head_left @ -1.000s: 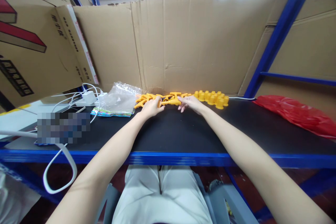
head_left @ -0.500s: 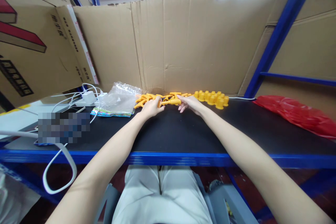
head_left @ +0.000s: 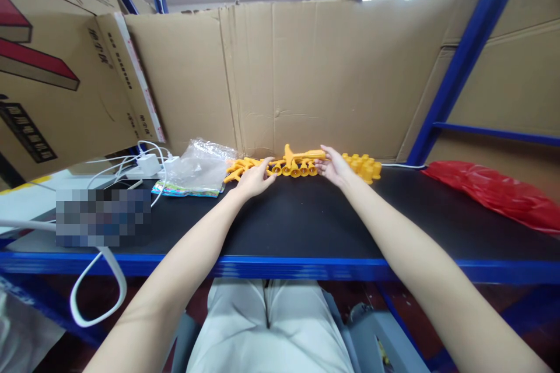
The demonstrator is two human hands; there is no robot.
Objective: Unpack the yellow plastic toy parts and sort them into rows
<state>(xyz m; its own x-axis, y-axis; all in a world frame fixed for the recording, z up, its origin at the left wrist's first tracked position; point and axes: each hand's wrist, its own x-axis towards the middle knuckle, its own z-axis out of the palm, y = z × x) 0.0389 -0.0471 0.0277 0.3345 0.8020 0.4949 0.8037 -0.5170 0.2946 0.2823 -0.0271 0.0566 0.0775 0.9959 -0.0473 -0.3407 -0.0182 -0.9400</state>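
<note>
My right hand (head_left: 335,169) grips one end of a yellow plastic T-shaped piece (head_left: 301,155), held level with its crossbar pointing left. Below that piece, a row of yellow pieces with flared round ends (head_left: 295,171) lies on the black tabletop, open ends facing me. My left hand (head_left: 256,179) rests at the left end of this row, thumb and forefinger apart. Beside it lies a heap of yellow branching pieces (head_left: 238,168), partly covered by the hand. Yellow cup-like pieces (head_left: 365,168) stand in rows just right of my right hand.
A clear plastic bag (head_left: 201,160) lies left of the heap, near white chargers and cables (head_left: 149,164). A blurred-out item (head_left: 102,215) sits at front left. Red plastic (head_left: 494,192) lies at the right. A cardboard wall (head_left: 324,76) closes off the back.
My right hand has moved up and right, raising the T-shaped piece above the row. The flared ends beneath now show. My left hand has barely moved, and its thumb and forefinger are apart.
</note>
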